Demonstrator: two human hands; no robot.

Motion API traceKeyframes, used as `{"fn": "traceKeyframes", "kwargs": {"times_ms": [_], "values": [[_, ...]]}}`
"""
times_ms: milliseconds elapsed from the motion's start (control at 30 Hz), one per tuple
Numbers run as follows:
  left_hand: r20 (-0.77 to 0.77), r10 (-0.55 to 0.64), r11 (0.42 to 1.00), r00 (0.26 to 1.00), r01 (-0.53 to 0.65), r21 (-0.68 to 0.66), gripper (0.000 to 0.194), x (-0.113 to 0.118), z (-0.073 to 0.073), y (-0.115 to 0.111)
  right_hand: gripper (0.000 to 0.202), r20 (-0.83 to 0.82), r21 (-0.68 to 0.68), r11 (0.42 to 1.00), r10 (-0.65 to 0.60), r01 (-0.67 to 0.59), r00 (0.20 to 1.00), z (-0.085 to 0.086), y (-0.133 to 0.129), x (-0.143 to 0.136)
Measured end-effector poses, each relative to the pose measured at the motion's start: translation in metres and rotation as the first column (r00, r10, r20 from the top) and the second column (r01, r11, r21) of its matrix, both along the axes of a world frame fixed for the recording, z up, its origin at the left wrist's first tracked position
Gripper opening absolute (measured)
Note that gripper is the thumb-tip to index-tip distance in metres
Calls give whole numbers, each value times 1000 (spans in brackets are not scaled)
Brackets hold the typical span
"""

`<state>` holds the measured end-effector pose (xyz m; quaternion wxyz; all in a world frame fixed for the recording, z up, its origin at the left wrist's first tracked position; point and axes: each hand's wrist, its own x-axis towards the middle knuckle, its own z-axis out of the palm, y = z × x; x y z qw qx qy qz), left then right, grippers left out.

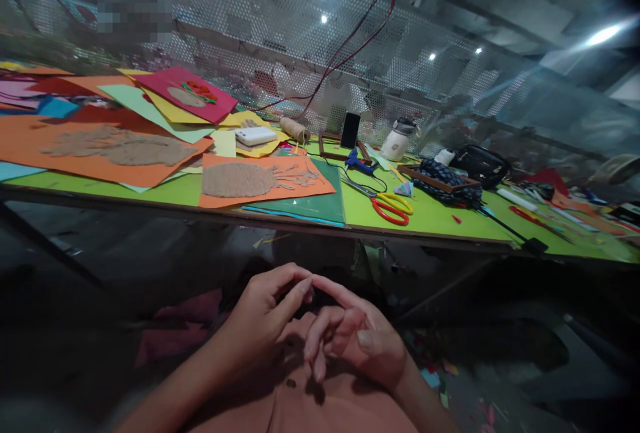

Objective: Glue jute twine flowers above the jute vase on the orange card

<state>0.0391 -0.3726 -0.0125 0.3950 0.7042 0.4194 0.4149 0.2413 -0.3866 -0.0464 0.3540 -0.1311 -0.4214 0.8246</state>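
Both hands are below the table's front edge, over my lap. My left hand (273, 303) has its thumb and fingers pressed together around the tip of my right index finger. My right hand (355, 336) has its index finger stretched out to my left hand, with the other fingers loosely curled and apart, and nothing in it. Nearest to the hands on the green table (425, 223) lie an orange sheet (320, 183) with a brown vase-like shape (235, 180), a dark green sheet (330, 206) and scissors (393, 208) with red and yellow handles.
Coloured papers (175, 113) pile up at the left. Behind are a twine spool (294, 129), a white box (256, 136), a phone (350, 130), a blue glue gun (360, 163) and a white bottle (397, 140). A black bag (483, 165) stands at the right, before a perforated screen.
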Motion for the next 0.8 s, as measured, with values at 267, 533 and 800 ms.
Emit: {"fn": "traceKeyframes", "kwargs": {"times_ms": [267,533,800], "values": [[-108,-16,998,994,22,52,30,-5,-2,1,103,36,45,999,-2,1,999,0,-2,1],[-176,99,992,979,-85,90,27,-2,-9,-1,98,102,89,996,5,-14,995,-2,-3,1],[131,75,974,989,-44,-223,27,-8,10,8,106,29,-49,999,-14,16,999,-6,0,3]]}}
